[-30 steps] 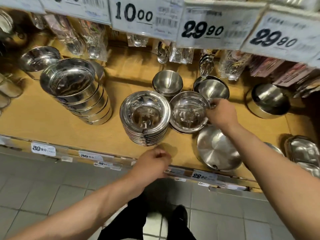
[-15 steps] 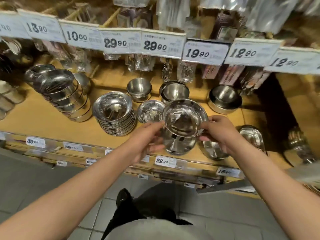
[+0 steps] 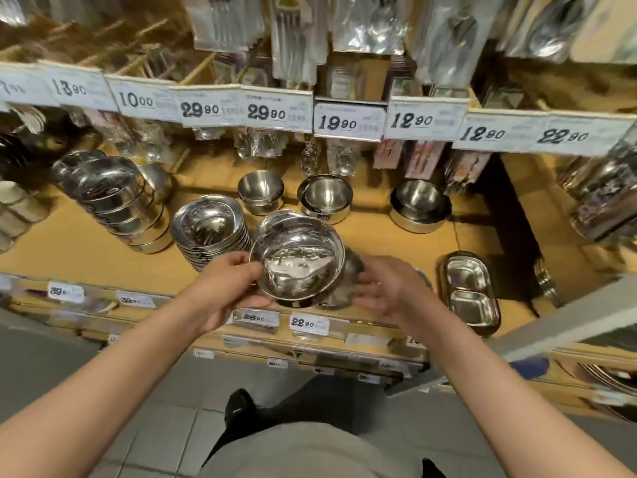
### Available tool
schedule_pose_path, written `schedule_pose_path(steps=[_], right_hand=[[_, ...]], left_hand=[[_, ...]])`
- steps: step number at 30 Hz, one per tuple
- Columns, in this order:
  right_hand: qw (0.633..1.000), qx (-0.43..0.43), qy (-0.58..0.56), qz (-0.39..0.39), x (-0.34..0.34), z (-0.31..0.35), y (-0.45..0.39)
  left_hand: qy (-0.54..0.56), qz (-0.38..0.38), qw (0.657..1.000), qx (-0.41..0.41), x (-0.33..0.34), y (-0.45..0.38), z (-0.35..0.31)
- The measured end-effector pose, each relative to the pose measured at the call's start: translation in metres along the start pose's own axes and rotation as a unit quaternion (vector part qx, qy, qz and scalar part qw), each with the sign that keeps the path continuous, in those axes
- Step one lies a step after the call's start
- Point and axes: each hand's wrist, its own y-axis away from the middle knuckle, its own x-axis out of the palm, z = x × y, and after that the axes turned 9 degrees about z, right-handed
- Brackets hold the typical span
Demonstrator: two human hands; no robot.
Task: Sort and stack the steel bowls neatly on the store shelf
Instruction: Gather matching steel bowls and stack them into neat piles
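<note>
One shiny round steel bowl [image 3: 299, 262] pinched at rim by left hand [image 3: 225, 289]; right hand [image 3: 386, 289] open beside it. Sorting step underway. Next move likely: nest onto matching stack of shallow steel bowls [image 3: 210, 231].

Single head view, looking forward-down, close over store shelf [image 3: 86, 250].

Your left hand [image 3: 225, 291] grips a steel bowl [image 3: 298, 258] by its rim above the shelf [image 3: 86, 250]; your right hand [image 3: 386, 288] hovers open just beside it.
</note>
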Motion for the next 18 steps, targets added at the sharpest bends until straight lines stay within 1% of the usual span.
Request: schedule_pose_path(steps=[2, 5, 7, 10, 12, 18], right_hand=[[0.999, 0.001, -0.031, -0.023, 0.004, 0.008, -0.012], [0.999, -0.027, -0.004, -0.024, 0.015, 0.013, -0.029], [0.999, -0.03, 0.018, 0.004, 0.03, 0.012, -0.039], [0.996, -0.029, 0.047, 0.074, 0.063, 0.004, -0.051], [0.993, -0.027, 0.05, 0.107, 0.087, -0.003, -0.055], [0.988, -0.024, 0.095, 0.116, 0.159, -0.021, -0.064]], left_hand=[[0.023, -0.028, 0.999, 0.012, -0.02, 0.012, -0.006], [0.062, -0.061, 0.996, 0.037, -0.055, 0.029, -0.012], [0.075, -0.09, 0.992, 0.045, -0.079, 0.039, -0.013], [0.09, -0.141, 0.985, 0.051, -0.116, 0.054, -0.008], [0.093, -0.17, 0.979, 0.059, -0.142, 0.065, -0.001], [0.117, -0.252, 0.959, 0.053, -0.238, 0.079, 0.021]])
